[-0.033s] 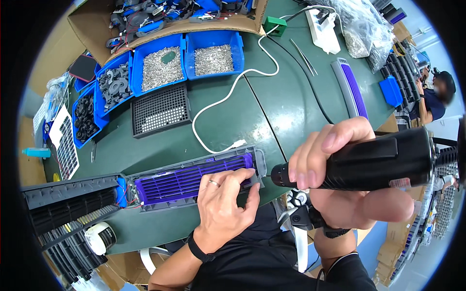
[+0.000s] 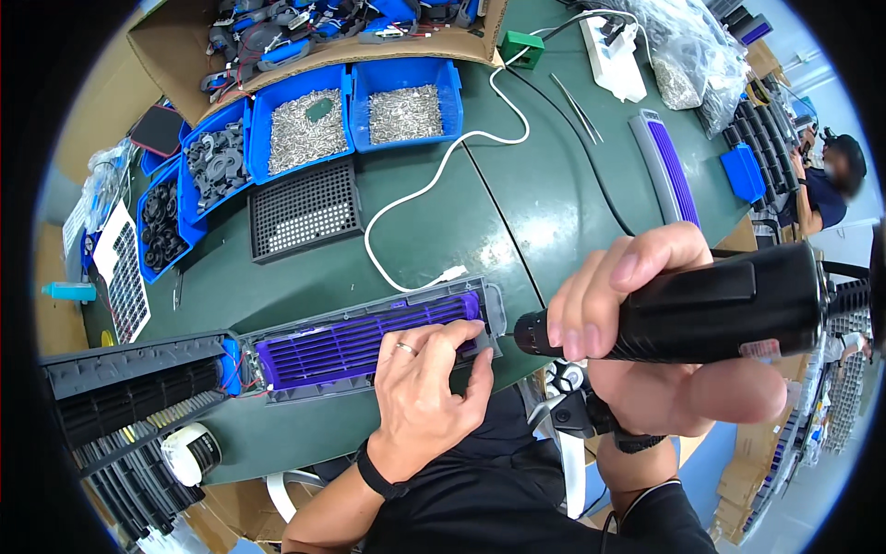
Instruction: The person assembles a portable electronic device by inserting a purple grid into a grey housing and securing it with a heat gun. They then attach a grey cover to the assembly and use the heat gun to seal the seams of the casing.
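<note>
A long grey plastic housing with a purple slatted grille (image 2: 323, 355) lies at the near edge of the green table. My left hand (image 2: 429, 379) is on its right part, fingers bent over the slats and thumb by the near edge, gripping it. In my right hand (image 2: 628, 305) is a black electric screwdriver (image 2: 720, 309), held level with the fingers wrapped round it. Its thin bit points left at the right end of the housing; whether the tip touches there I cannot tell. At the housing's left end sit thin wires and a blue part (image 2: 231, 367).
Blue bins of small metal parts (image 2: 406, 115) and grey plastic pieces (image 2: 219, 166) stand behind a black perforated tray (image 2: 306, 212). A white cable (image 2: 443, 175), tweezers (image 2: 579, 111) and another purple-slatted unit (image 2: 669, 171) lie farther off. A person (image 2: 831, 180) is at far right.
</note>
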Demonstrator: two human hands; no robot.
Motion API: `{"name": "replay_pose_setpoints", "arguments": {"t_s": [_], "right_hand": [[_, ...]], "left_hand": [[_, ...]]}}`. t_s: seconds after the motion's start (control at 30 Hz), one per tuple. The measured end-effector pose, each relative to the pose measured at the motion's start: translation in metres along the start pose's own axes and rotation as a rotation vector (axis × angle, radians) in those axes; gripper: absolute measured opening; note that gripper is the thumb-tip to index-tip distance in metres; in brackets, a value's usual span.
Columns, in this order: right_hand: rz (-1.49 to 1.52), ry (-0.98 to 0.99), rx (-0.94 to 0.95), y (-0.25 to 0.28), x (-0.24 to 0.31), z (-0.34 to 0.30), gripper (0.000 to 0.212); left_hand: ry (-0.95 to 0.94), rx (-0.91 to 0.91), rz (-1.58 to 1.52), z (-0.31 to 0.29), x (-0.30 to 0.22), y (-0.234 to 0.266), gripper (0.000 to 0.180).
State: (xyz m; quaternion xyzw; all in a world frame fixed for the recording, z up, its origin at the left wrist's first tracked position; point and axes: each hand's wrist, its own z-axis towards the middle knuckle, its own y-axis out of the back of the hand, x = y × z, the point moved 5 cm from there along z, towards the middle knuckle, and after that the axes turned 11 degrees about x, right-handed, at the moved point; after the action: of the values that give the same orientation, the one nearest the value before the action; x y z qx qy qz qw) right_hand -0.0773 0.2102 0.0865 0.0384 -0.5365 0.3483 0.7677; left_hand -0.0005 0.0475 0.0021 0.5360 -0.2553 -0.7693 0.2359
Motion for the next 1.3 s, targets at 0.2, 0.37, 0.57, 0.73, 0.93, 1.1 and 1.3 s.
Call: {"name": "replay_pose_setpoints", "arguments": {"t_s": [0.2,0.37,0.57,0.73,0.93,1.1,1.3], "right_hand": [[-0.022,-0.026,-0.017,0.001,-0.004,-0.003,0.108],[-0.034,-0.051,-0.021,-0.001,-0.009,-0.005,0.108],[-0.044,-0.067,-0.028,-0.002,-0.011,-0.006,0.109],[-0.050,-0.081,-0.027,-0.001,-0.012,-0.006,0.109],[-0.056,-0.093,-0.029,-0.002,-0.012,-0.007,0.110],[-0.070,-0.116,-0.031,-0.005,-0.015,-0.007,0.110],[-0.088,-0.170,-0.034,-0.011,-0.025,-0.009,0.111]], "left_hand": [[0.005,0.002,0.010,0.001,-0.001,-0.001,0.038],[-0.026,0.007,0.026,0.003,0.000,0.001,0.039],[-0.032,0.019,0.012,0.003,-0.002,0.003,0.037],[-0.031,0.017,0.006,0.004,-0.002,0.003,0.037],[-0.038,0.014,0.014,0.004,-0.002,0.003,0.037],[-0.045,0.006,0.015,0.004,-0.002,0.003,0.037],[-0.053,0.015,0.018,0.003,-0.001,0.002,0.037]]}}
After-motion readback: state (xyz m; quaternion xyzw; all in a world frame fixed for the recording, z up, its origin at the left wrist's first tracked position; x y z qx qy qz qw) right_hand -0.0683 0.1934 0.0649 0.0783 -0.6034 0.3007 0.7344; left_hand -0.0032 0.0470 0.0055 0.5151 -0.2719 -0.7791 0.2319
